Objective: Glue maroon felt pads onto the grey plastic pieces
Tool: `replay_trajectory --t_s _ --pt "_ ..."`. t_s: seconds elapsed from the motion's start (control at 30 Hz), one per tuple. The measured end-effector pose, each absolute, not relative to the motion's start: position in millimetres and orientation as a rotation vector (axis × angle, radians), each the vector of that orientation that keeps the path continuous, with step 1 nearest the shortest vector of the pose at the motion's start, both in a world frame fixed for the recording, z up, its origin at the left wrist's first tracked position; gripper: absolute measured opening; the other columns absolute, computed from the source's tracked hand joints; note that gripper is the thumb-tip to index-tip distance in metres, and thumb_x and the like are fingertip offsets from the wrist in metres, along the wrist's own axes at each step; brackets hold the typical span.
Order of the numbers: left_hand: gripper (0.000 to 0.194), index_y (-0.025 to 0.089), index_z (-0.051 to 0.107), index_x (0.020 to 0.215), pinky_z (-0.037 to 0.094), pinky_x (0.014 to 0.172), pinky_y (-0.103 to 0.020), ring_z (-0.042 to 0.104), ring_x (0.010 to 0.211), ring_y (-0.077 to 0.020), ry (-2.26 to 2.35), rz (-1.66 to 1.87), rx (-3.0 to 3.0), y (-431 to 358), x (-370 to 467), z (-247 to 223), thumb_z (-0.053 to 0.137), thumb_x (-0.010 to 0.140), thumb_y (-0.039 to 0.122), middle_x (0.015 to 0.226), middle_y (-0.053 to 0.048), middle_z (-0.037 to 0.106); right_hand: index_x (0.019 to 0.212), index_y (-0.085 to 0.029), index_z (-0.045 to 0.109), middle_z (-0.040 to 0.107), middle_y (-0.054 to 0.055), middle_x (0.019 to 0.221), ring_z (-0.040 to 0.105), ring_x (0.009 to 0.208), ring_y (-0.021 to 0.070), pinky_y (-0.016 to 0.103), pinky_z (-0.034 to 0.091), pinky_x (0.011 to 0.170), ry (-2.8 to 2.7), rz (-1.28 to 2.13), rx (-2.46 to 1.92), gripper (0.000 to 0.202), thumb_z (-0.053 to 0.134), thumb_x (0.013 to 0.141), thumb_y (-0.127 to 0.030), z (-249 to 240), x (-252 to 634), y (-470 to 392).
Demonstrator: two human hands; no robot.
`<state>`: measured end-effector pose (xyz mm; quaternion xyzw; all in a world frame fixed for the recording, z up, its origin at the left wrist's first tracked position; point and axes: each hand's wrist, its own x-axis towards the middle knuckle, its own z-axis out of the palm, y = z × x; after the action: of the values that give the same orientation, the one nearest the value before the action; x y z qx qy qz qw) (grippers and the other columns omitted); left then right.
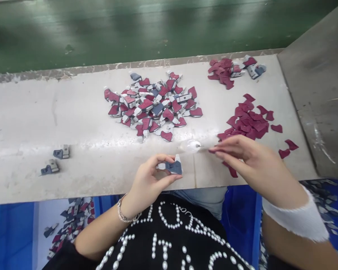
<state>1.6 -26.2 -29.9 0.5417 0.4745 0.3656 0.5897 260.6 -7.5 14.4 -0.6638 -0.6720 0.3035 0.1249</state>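
Between the thumb and fingers of my left hand [149,182] is a small grey-and-white plastic part [173,165], its dark grey face turned up, just above the table's front edge. My right hand [250,161] pinches a thin maroon piece [212,150] at its fingertips. Close to those fingertips a thin metal pin [199,146] sticks out of a white blob on the table. Behind the right hand lies a loose pile of flat maroon pieces [249,122]. A heap of grey-white parts with maroon faces [154,105] lies beyond my left hand.
Two grey parts [62,152] lie on the table [22,123] at the left. Another maroon pile [222,71] is at the back right, beside a metal side panel [321,86]. Blue bins [14,232] holding parts stand below the front edge.
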Motion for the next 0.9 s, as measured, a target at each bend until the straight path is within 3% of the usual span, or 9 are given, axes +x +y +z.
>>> replay_trajectory --t_s 0.13,0.27,0.37,0.5,0.9 --pt "0.032 0.023 0.065 0.099 0.063 0.075 -0.023 0.070 0.103 -0.0184 1.081 0.961 1.304 -32.5 7.6 -36.9 0.085 0.074 0.021 0.109 -0.005 0.071 0.086 -0.029 0.076 0.077 0.000 0.100 0.073 0.089 0.0173 0.024 0.060 0.075 -1.508 1.361 -1.628 0.012 0.071 0.089 -0.039 18.6 245.4 -36.5" --pt "0.027 0.022 0.066 0.094 0.061 0.071 -0.024 0.068 0.095 -0.0165 1.102 1.054 1.370 -34.0 11.5 -40.6 0.085 0.074 0.020 0.102 -0.004 0.067 0.091 -0.033 0.080 0.076 -0.002 0.092 0.071 0.082 0.0133 0.021 0.058 0.073 -1.472 1.547 -1.476 0.009 0.072 0.089 -0.033 21.0 221.7 -41.9" --pt "0.025 0.021 0.065 0.093 0.060 0.074 -0.026 0.066 0.087 -0.0145 1.091 1.096 1.438 -33.8 11.5 -42.1 0.083 0.076 0.016 0.095 -0.002 0.064 0.092 -0.032 0.079 0.079 -0.002 0.092 0.073 0.084 0.0143 0.022 0.059 0.075 -1.321 1.644 -1.534 0.008 0.075 0.087 -0.033 22.8 212.7 -37.1" --pt "0.024 0.021 0.064 0.095 0.060 0.073 -0.026 0.067 0.086 -0.0145 1.063 1.129 1.528 -34.7 7.2 -40.4 0.080 0.078 0.014 0.095 -0.003 0.065 0.080 -0.024 0.074 0.078 0.000 0.080 0.074 0.076 0.0178 0.027 0.061 0.072 -1.154 1.781 -1.550 0.011 0.082 0.078 -0.032 20.4 208.6 -31.9" --pt "0.037 0.022 0.064 0.111 0.063 0.082 -0.032 0.068 0.096 -0.0175 1.081 1.116 1.768 -36.1 1.2 -29.3 0.082 0.078 0.020 0.105 -0.005 0.067 0.081 -0.022 0.070 0.073 0.000 0.081 0.073 0.077 0.0181 0.031 0.064 0.074 -1.087 1.713 -1.447 0.012 0.081 0.078 -0.027 18.9 203.5 -28.1"
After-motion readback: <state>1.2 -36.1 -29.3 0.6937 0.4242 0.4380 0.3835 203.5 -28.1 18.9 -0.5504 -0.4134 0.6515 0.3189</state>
